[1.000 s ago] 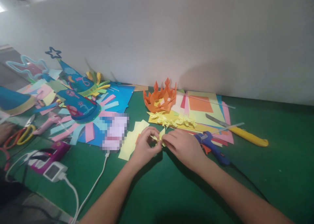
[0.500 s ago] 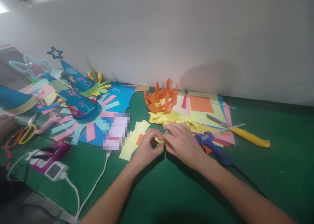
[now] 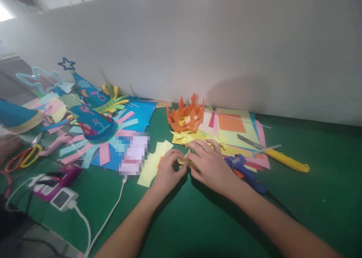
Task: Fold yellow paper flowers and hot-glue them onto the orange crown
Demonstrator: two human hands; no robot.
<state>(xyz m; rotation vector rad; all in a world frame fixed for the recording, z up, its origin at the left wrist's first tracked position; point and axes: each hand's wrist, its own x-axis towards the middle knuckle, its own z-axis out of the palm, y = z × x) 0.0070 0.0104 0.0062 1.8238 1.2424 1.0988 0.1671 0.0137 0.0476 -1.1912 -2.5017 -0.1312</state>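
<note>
Between my two hands is a small folded piece of yellow paper (image 3: 184, 162), mostly covered by the fingers. My left hand (image 3: 169, 168) pinches it from the left with thumb and forefinger. From the right, my right hand (image 3: 207, 164) has its fingers closed on the same paper. Just beyond the fingers lie several folded yellow paper pieces (image 3: 182, 137) on a yellow sheet. An orange folded-paper crown (image 3: 185, 116) stands upright behind them. Close by my right hand rests a blue glue gun (image 3: 246, 173) with a clear glue stick in it.
A yellow-handled knife (image 3: 283, 157) lies at the right, beside stacked coloured paper sheets (image 3: 232, 123). Blue cone hats (image 3: 94, 124), scissors (image 3: 25, 158), a pink glue gun (image 3: 56, 144), and a power strip (image 3: 55, 182) with cables crowd the left. Another person's hand (image 3: 9, 147) is at the far left edge.
My right hand's fingers have spread a little over the yellow paper, and its forefinger has lifted. Both hands stay in nearly the same place. The view has shifted slightly.
</note>
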